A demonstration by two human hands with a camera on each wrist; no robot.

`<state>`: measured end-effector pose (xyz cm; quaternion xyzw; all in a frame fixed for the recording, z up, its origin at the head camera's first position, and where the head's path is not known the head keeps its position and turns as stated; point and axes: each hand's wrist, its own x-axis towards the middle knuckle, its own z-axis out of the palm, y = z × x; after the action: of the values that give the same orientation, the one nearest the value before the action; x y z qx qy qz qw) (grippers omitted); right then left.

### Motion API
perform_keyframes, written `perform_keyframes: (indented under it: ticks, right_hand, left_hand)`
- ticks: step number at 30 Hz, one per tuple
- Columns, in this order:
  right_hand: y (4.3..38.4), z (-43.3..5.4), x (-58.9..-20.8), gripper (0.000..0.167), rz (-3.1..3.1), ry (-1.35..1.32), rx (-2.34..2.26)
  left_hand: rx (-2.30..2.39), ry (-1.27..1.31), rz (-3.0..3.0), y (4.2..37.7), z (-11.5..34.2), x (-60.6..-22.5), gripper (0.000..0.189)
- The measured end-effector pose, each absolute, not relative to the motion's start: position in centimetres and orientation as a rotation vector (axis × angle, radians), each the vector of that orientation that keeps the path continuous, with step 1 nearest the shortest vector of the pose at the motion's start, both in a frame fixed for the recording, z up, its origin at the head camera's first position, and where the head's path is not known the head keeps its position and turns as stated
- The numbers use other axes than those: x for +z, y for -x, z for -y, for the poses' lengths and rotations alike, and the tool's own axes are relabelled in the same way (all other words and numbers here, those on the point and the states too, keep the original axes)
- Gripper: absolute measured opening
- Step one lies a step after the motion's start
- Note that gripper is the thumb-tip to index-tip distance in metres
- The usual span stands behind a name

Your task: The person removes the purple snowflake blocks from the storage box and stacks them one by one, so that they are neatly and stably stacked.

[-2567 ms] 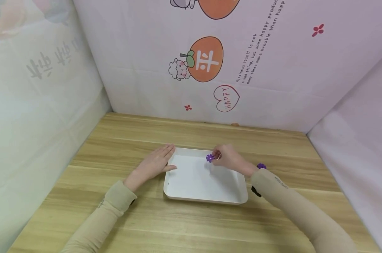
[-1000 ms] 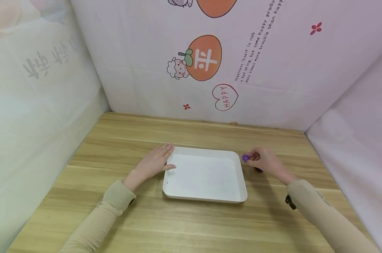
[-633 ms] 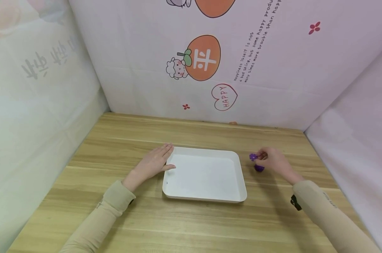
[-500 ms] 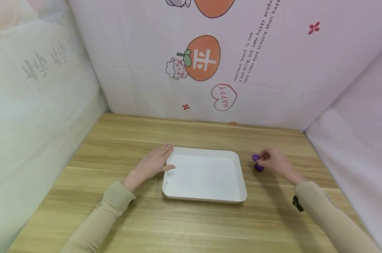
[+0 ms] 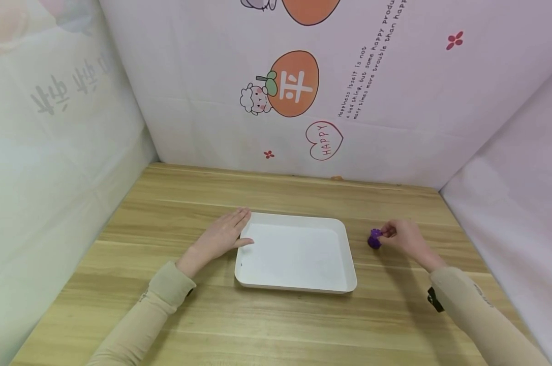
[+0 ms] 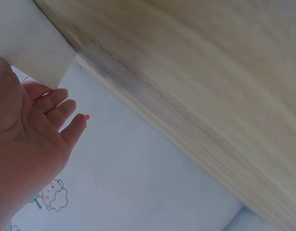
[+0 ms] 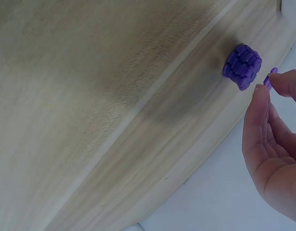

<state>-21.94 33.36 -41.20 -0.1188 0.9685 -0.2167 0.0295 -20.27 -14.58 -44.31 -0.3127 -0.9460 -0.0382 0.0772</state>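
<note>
Between thumb and forefinger my right hand (image 5: 406,239) pinches a small purple snowflake-shaped disc (image 7: 269,79), seen almost edge-on in the right wrist view. Just beyond it stands a stack of similar purple discs (image 7: 242,66) on the wooden table; in the head view the held disc overlaps the top of this stack (image 5: 374,244). A shallow white tray (image 5: 299,249) lies to the left, with nothing in it but a tiny dark mark near its left side. My left hand (image 5: 223,234) rests at the tray's far left corner, fingers extended and thumb over the rim.
The wooden table (image 5: 285,325) reaches back to a printed white cloth wall (image 5: 212,127). More white cloth hangs on the left (image 5: 65,162) and right (image 5: 518,193) sides. Bare wood lies around the tray and the stack.
My right hand has carried the disc from above the tray rightward, then lowered it to the stack's top. The left hand and the tray have stayed in place.
</note>
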Motion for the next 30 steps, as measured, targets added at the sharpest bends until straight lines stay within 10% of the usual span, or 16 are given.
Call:
perform_keyframes:
  ticks: [30]
  right_hand:
    - [21.59,-33.72,-42.1,0.023,-2.989,0.321,-0.593]
  left_hand:
    - [-0.14,0.939,2.833,20.35,14.62,-44.32,0.079]
